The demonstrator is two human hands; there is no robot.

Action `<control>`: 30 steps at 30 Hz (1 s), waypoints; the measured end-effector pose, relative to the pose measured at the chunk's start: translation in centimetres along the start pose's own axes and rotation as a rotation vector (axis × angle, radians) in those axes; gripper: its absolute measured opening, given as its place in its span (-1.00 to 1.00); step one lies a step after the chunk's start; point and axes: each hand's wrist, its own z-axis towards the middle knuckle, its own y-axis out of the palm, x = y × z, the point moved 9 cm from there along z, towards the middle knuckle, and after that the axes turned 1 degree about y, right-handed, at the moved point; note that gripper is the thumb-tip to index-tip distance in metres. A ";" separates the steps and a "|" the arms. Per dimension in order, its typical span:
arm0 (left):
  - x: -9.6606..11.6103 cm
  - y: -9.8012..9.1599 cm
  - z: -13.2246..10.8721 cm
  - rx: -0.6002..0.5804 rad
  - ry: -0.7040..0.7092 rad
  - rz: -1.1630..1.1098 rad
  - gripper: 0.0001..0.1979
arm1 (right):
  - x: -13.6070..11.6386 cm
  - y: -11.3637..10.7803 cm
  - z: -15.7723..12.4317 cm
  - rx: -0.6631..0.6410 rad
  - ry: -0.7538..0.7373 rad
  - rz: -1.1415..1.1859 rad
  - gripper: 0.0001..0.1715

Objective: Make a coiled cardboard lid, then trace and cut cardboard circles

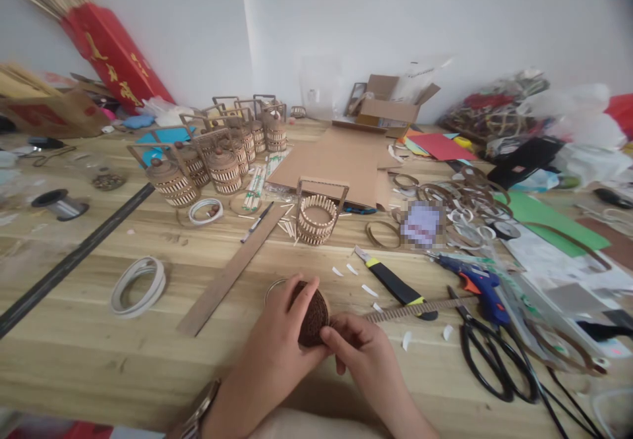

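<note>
My left hand (277, 333) grips a small round brown disc of coiled corrugated card (313, 317) from the left, fingers curled round it. My right hand (357, 347) pinches the disc's lower right edge, where a long corrugated card strip (420, 307) runs off to the right across the wooden table (99, 353). A thin ring (271, 287) lies on the table just behind my left hand.
Behind stand a small open stick basket (317, 217) and several finished lidded baskets (217, 162). A utility knife (394, 283), blue glue gun (477, 285) and black scissors (489, 360) lie to the right. A flat wooden strip (232, 271), white tape rings (138, 286) and cardboard sheets (336, 162) lie around.
</note>
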 end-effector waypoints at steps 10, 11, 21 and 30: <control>1.7 1.7 0.0 -0.191 0.038 -0.123 -0.27 | 0.0 -4.3 -0.8 -0.006 -0.071 -0.010 -0.49; 1.7 1.8 0.0 -0.207 0.035 -0.126 -0.27 | -0.4 -6.2 -1.0 0.076 -0.109 -0.060 -0.45; 0.1 2.1 -0.6 -0.141 0.033 -0.136 -0.31 | -2.7 -26.5 -2.8 0.944 0.007 -1.057 -0.42; -0.6 1.6 -0.8 -0.089 -0.014 -0.200 -0.33 | -1.5 -30.6 0.9 0.803 0.178 -1.109 -0.81</control>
